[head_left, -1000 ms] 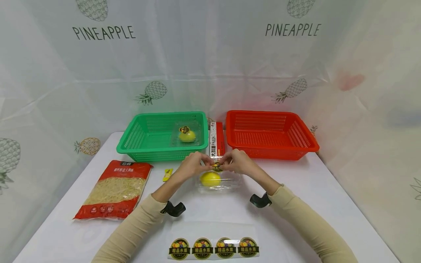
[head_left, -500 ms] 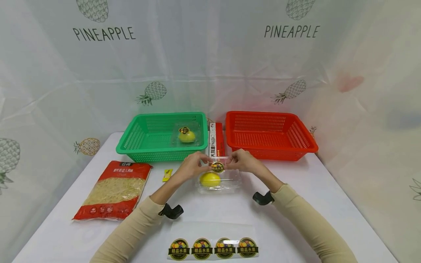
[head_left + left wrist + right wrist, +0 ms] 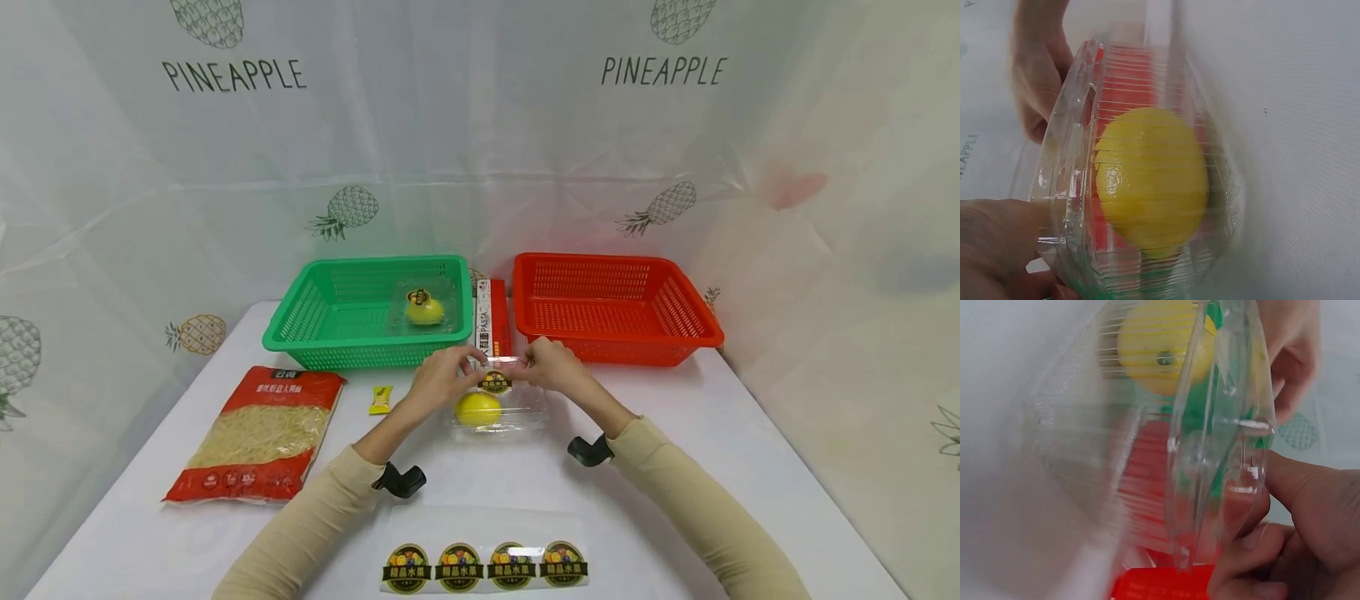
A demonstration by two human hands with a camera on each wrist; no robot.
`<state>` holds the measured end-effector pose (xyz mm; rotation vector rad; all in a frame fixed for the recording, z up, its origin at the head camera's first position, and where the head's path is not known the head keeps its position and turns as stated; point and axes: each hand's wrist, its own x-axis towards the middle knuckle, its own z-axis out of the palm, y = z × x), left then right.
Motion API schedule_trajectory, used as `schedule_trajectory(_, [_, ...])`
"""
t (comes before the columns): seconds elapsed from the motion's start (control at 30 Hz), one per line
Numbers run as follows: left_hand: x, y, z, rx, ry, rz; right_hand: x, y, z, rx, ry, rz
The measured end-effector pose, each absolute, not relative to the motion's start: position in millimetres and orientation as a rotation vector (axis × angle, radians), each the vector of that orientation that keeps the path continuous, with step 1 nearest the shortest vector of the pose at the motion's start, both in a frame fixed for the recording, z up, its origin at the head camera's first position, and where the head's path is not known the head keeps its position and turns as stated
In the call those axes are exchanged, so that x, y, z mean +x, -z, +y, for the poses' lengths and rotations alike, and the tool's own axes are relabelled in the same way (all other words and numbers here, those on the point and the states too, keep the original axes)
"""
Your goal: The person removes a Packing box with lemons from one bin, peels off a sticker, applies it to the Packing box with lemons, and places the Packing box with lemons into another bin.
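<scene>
A clear plastic clamshell box (image 3: 517, 421) with a yellow lemon (image 3: 478, 409) inside it is between both hands. On its lid sits a round black-and-gold fruit sticker (image 3: 495, 382). My left hand (image 3: 442, 377) grips the far left part of the box, thumb on the lid; in the left wrist view the lemon (image 3: 1150, 181) shows through the ribbed wall. At the far right part, my right hand (image 3: 557, 368) pinches the rim; the right wrist view shows its thumb (image 3: 1291, 478) on the lid and its fingers curled beneath the edge.
Behind stand a green basket (image 3: 330, 335), holding another boxed lemon (image 3: 425, 312), and a red basket (image 3: 622, 342), with a pasta box (image 3: 498, 321) between. A pasta bag (image 3: 255, 433) and yellow packet (image 3: 380, 400) lie left. A sticker sheet (image 3: 483, 525) lies in front.
My hands were close together over the sticker; they have moved apart to its two sides, so the sticker now shows whole on the lid. The box has barely moved.
</scene>
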<state>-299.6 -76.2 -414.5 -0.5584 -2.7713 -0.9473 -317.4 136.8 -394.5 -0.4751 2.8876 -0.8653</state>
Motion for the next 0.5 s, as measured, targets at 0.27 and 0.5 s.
schedule_trajectory(0.27, [-305, 416, -74, -0.496, 0.904, -2.794, -316, 388, 127, -0.352, 0.699, 2.95])
schedule_trajectory(0.5, [-313, 414, -82, -0.599, 1.059, -2.847, -324, 390, 137, -0.484, 0.791, 2.826])
